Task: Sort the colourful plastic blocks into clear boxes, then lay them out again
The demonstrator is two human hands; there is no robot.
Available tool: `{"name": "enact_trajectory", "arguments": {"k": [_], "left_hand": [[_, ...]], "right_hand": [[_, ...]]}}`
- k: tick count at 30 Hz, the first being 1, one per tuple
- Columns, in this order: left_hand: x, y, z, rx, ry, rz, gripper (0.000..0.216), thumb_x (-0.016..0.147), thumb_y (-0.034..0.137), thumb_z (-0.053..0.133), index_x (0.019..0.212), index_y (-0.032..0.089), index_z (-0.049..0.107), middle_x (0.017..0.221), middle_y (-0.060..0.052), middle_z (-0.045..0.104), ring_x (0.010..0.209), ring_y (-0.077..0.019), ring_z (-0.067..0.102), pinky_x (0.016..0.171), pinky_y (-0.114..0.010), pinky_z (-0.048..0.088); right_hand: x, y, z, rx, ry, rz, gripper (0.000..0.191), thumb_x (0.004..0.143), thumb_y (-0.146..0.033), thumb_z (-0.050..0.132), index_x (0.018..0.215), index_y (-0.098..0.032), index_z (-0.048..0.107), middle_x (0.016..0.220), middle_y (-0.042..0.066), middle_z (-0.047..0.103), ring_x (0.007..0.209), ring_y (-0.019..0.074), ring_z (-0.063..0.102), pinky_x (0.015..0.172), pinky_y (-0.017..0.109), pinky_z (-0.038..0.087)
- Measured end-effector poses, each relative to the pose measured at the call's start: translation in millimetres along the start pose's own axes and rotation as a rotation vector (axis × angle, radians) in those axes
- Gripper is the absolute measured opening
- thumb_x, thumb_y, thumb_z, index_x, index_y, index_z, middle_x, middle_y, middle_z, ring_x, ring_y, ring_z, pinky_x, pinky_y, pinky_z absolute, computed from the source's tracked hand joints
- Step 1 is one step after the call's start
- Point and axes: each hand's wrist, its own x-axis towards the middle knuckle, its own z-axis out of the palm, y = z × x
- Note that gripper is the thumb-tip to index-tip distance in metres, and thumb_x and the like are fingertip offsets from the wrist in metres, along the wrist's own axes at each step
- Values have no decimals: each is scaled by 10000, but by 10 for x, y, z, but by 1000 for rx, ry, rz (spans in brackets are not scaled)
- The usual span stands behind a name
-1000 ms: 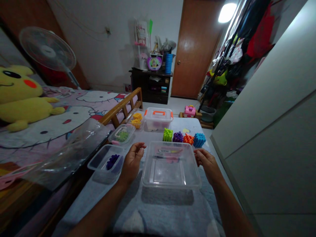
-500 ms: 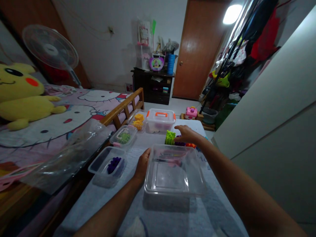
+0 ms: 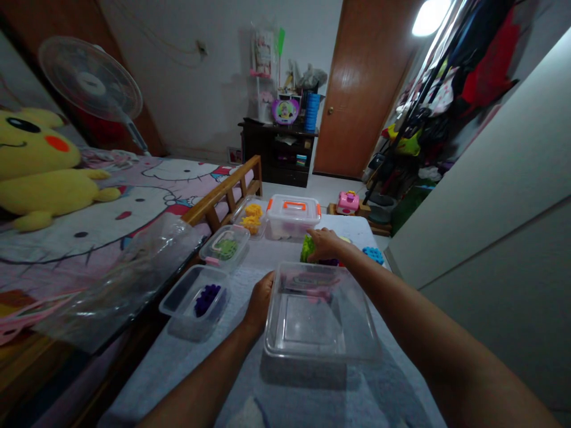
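Note:
My left hand point(image 3: 261, 300) grips the left side of a large clear plastic box point(image 3: 307, 351), its fingers partly hidden by the box wall. Beyond the far rim, my right hand point(image 3: 324, 244) has its thumb and fingers around a lime-green interlocking block piece point(image 3: 307, 248). Dark purple blocks point(image 3: 330, 262) show just under that hand, partly covered. A blue block piece point(image 3: 373, 255) lies to the right, past my forearm. On the left, a small clear tub point(image 3: 185, 297) holds a dark purple block piece point(image 3: 207, 299).
Further back are a clear tub with green pieces point(image 3: 225, 248), a tub with yellow pieces point(image 3: 252, 219) and a lidded box with orange handle point(image 3: 294, 215). A wooden bed rail point(image 3: 223, 195) borders the table's left; a white cabinet point(image 3: 499, 249) stands right.
My right hand has moved slightly left and down and closed around the lime-green block piece. The blue piece at right has come into sight. My left hand stays on the box.

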Motion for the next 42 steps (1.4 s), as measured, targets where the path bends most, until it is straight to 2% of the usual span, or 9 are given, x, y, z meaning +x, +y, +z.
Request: {"name": "enact_trajectory", "arguments": {"k": [5, 11, 15, 20, 25, 30, 42], "left_hand": [[19, -55, 10, -30, 48, 50, 295, 825, 422, 582, 923, 178, 717, 903, -63, 745, 873, -247, 671, 798, -343, 540], [187, -221, -76, -60, 245, 10, 264, 788, 343, 559, 948, 165, 671, 874, -53, 712, 882, -222, 659, 823, -350, 532], [223, -198, -208, -14, 330, 19, 290, 770, 373, 567, 938, 157, 661, 940, -82, 702, 966, -246, 648, 894, -391, 512], [-49, -104, -330, -7, 279, 63, 490, 913, 554, 425, 1070, 164, 677, 1132, -116, 696, 1118, -259, 622, 1026, -429, 456], [-299, -211, -402, 108, 213, 41, 544, 944, 582, 392, 1177, 167, 657, 1241, -126, 668, 1222, -272, 580, 1115, -462, 380], [-309, -296, -402, 183, 250, 42, 524, 938, 565, 407, 1196, 175, 641, 1248, -120, 661, 1226, -278, 578, 1108, -468, 386], [-281, -266, -377, 203, 274, 42, 431, 888, 512, 496, 1100, 185, 678, 1113, -105, 707, 1087, -275, 642, 997, -424, 471]], "right_hand": [[13, -39, 5, -31, 25, -25, 849, 667, -444, 776, 1383, -133, 443, 1321, 196, 613, 1215, 369, 546, 976, 447, 427], [55, -41, 60, -49, 17, -58, 883, 655, -431, 772, 1417, -152, 425, 1367, 191, 588, 1212, 362, 558, 978, 439, 425], [75, -5, 89, -53, 1, -61, 892, 661, -436, 765, 1436, -170, 413, 1367, 188, 590, 1230, 356, 555, 977, 418, 422], [94, 9, 112, -67, -1, -68, 884, 659, -430, 772, 1427, -166, 423, 1299, 181, 636, 1193, 351, 586, 950, 404, 435], [102, -19, 135, -92, 16, -78, 817, 676, -387, 745, 1398, -149, 447, 1304, 198, 634, 1179, 354, 594, 946, 409, 428], [121, -14, 164, -100, 29, -75, 776, 691, -347, 719, 1389, -143, 447, 1304, 197, 635, 1179, 345, 595, 949, 406, 422], [42, -51, 63, -92, 36, -56, 673, 725, -269, 675, 1351, -144, 460, 1199, 180, 680, 1127, 324, 628, 898, 377, 448]]}}
